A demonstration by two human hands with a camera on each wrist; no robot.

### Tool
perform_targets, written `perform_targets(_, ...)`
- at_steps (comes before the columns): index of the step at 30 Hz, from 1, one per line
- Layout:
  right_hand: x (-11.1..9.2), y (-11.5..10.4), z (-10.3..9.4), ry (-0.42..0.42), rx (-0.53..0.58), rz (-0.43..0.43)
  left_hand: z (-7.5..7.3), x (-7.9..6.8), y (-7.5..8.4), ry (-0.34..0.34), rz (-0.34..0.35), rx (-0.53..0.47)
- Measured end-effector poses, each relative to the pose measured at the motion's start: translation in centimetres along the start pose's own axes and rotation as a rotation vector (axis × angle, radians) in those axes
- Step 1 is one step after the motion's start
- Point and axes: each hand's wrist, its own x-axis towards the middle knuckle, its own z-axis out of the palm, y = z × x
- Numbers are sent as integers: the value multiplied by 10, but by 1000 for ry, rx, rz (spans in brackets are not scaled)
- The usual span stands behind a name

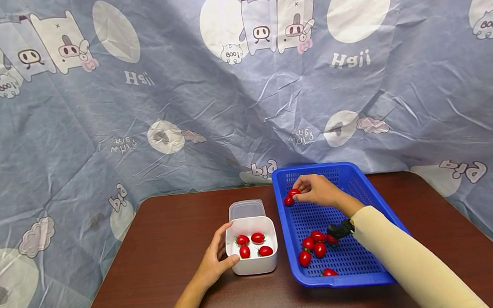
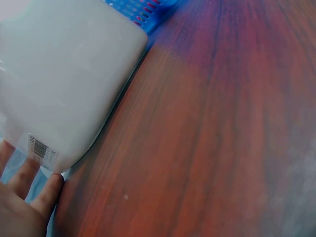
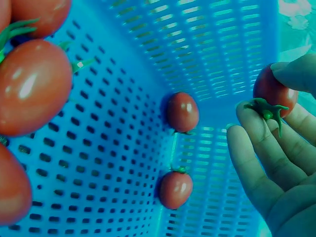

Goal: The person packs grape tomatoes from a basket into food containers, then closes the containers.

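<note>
Filling the upper frame, cloth (image 1: 182, 94): blue-grey, printed with cartoon pigs.
Table (image 1: 159, 255): dark brown, lower frame.
Basket (image 1: 304, 219): blue, perforated, right of centre; loose tomatoes (image 1: 319, 250) lie inside.
White container (image 1: 255, 267): lower centre, just left of the basket; I count four tomatoes (image 1: 245, 252) in it.
Left hand (image 1: 213, 263): thumb and fingers spread, touching the container's left side.
Right hand (image 1: 318, 191): at the basket's upper left, thumb and fingers pinching one tomato (image 3: 264, 89).
Green stem (image 3: 269, 109): on the pinched tomato, right in the wrist view.

red tomatoes (image 1: 258, 238), green stems (image 3: 268, 111); white container (image 1: 255, 267); blue basket (image 1: 284, 223); red-brown grained table (image 1: 172, 254); pig-printed grey-blue cloth (image 1: 97, 112).
</note>
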Motion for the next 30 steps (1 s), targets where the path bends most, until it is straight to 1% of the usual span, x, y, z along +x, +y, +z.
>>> perform_targets(5,-1,-7,-1,26,34,-17,0,-1,-2,1,-1,20)
perform_targets(8,-1,-17,0,32,63,-49,0,-1,-2,3,-2,20)
perform_targets(12,-11,-58,-1,16,123,-94,0,-1,-4,1,3,19)
perform_targets(15,-18,-87,0,-16,164,-120,0,0,-4,0,4,23)
perform_targets(17,-19,-96,2,-47,185,-133,0,0,-3,0,0,23)
perform_targets(19,-19,-100,6,-77,205,-140,1,1,-2,1,-4,18)
perform_targets(21,-18,-98,13,-100,216,-147,1,1,-1,3,-9,9)
perform_targets(26,-11,-84,30,-132,232,-150,0,2,-1,-3,-1,-7)
perform_targets(30,-8,-77,36,-146,257,-143,-1,2,-4,-8,15,1)
